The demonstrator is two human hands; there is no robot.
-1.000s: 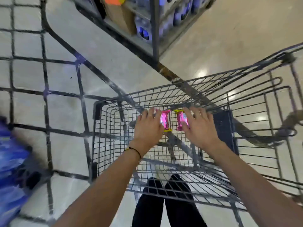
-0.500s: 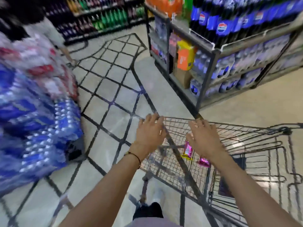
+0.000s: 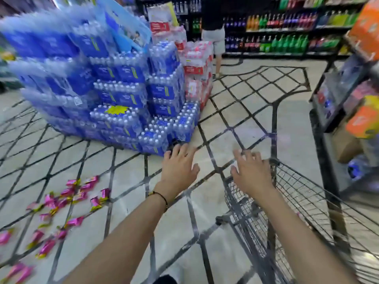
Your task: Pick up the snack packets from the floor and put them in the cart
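Several pink snack packets [image 3: 67, 203] with yellow ends lie scattered on the tiled floor at the lower left. The grey wire cart [image 3: 303, 214] stands at the lower right. My left hand [image 3: 179, 171] hovers over the floor to the left of the cart, fingers spread and holding nothing. My right hand [image 3: 251, 173] is above the cart's near left corner, fingers spread and empty too. The cart's inside is mostly hidden by my right arm and blur.
A tall stack of blue bottled-water packs [image 3: 114, 89] stands ahead on the left, with red-labelled packs [image 3: 196, 66] behind it. Drink shelves [image 3: 287, 27] line the back wall, where a person [image 3: 214, 37] stands. A shelf unit with orange boxes [image 3: 348, 89] is close on the right.
Both hands let go of the pink packets into the cart and lifted out empty. My view swung up and left, bringing the packets on the floor into sight.
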